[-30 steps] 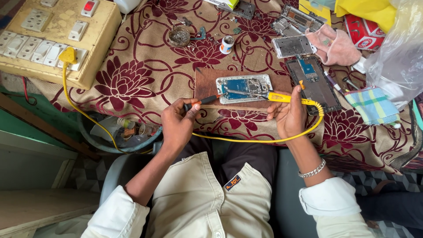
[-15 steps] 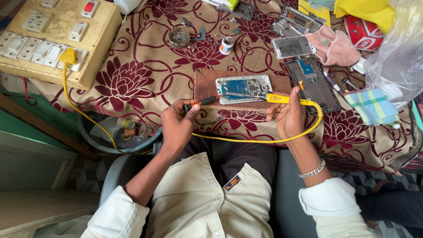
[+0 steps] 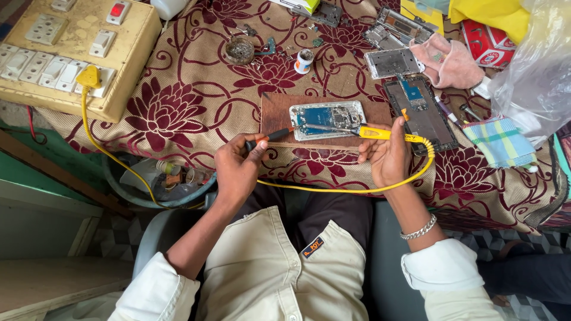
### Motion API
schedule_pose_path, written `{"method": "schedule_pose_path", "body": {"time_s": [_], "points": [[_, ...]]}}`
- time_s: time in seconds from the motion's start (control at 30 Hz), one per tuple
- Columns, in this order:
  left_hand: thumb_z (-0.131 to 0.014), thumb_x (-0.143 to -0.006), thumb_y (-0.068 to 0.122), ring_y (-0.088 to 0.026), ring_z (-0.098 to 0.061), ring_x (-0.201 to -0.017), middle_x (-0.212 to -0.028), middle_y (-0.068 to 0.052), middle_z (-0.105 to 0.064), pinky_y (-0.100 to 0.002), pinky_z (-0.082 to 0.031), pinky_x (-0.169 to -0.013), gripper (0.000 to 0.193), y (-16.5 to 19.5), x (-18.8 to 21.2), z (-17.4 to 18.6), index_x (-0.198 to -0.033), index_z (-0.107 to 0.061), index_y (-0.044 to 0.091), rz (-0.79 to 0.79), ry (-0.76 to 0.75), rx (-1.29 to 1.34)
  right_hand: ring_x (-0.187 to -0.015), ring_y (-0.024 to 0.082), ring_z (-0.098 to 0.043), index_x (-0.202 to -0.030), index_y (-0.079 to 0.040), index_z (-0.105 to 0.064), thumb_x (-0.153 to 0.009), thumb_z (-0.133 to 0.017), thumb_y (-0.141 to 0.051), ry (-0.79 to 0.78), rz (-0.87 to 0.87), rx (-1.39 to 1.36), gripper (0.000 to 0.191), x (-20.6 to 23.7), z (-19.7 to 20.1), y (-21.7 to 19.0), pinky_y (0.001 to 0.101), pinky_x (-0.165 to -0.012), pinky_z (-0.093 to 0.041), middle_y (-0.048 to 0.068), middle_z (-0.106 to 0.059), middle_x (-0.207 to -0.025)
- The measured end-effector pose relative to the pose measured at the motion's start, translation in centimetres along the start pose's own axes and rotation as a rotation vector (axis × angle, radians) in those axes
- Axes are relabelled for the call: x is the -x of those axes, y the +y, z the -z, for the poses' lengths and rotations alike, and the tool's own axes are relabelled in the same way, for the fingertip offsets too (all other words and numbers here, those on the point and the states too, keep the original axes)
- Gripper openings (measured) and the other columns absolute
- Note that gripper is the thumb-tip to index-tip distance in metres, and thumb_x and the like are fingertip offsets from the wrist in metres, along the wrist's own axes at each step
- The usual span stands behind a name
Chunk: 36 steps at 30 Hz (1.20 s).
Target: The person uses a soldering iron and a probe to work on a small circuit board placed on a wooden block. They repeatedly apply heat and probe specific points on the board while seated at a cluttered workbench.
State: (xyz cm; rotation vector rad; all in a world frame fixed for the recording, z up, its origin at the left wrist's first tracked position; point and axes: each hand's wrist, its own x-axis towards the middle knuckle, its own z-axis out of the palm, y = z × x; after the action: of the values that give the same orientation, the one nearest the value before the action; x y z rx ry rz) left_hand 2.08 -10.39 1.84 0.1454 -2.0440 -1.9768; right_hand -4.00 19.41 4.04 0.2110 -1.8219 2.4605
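Barely anything's shifted since earlier: both hands hold abt the same spots over the opened phone (image 3: 327,119) on its wood board (image 3: 276,110). Right hand (image 3: 386,156) pinches yellow soldering iron (image 3: 380,133), tip on phone. Left hand (image 3: 238,166) closed on screwdriver (image 3: 270,138), w/ tip at phone's left edge. Risk: iron lingers, scorches board parts; cord (image 3: 333,189) snags my wrist.

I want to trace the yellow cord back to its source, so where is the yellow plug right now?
In the head view, far left: the yellow plug sits in the cream switchboard, beside its white switches.
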Motion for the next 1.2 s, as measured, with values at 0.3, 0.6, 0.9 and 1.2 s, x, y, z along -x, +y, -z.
{"method": "schedule_pose_path", "body": {"time_s": [0.3,0.6,0.9,1.2], "points": [[-0.073,-0.094,0.017,-0.005,-0.061,-0.057,-0.07,-0.007,-0.073,-0.023,-0.041,-0.048,0.025,-0.22,-0.11,0.15,-0.112,-0.074,-0.001,0.044,-0.018,-0.032,-0.058,0.021,-0.063,-0.115,0.006,-0.061,-0.108,-0.037,-0.063,-0.019,0.008,0.019,0.074,0.03,-0.23,-0.11,0.0312,-0.055,-0.054,0.017,-0.066,-0.077],[-0.072,-0.094,0.016,-0.005,-0.064,-0.059,-0.07,-0.005,-0.073,-0.022,-0.043,-0.049,0.024,-0.13,-0.1,0.16,-0.112,-0.074,-0.001,0.035,-0.02,-0.031,-0.059,0.021,-0.063,-0.115,0.006,-0.061,-0.108,-0.037,-0.064,-0.016,0.017,0.013,0.074,0.03,-0.37,-0.15,0.031,-0.055,-0.054,0.017,-0.067,-0.078],[-0.072,-0.094,0.016,-0.005,-0.061,-0.056,-0.07,-0.005,-0.074,-0.024,-0.043,-0.049,0.023,-0.1,-0.3,0.33,-0.111,-0.075,0.001,0.065,-0.046,-0.075,-0.058,0.021,-0.063,-0.113,0.006,-0.062,-0.108,-0.038,-0.064,-0.002,-0.012,0.011,0.074,0.12,-0.35,-0.21,0.0305,-0.055,-0.054,0.016,-0.067,-0.076],[-0.072,-0.094,0.016,-0.005,-0.063,-0.058,-0.07,-0.005,-0.074,-0.023,-0.044,-0.051,0.022,-0.4,-0.37,0.43,-0.111,-0.076,0.001,0.03,-0.053,-0.053,-0.058,0.02,-0.063,-0.114,0.005,-0.061,-0.108,-0.037,-0.064,-0.022,0.002,0.01,0.073,0.13,-0.33,-0.19,0.0305,-0.055,-0.054,0.015,-0.066,-0.076]]}}
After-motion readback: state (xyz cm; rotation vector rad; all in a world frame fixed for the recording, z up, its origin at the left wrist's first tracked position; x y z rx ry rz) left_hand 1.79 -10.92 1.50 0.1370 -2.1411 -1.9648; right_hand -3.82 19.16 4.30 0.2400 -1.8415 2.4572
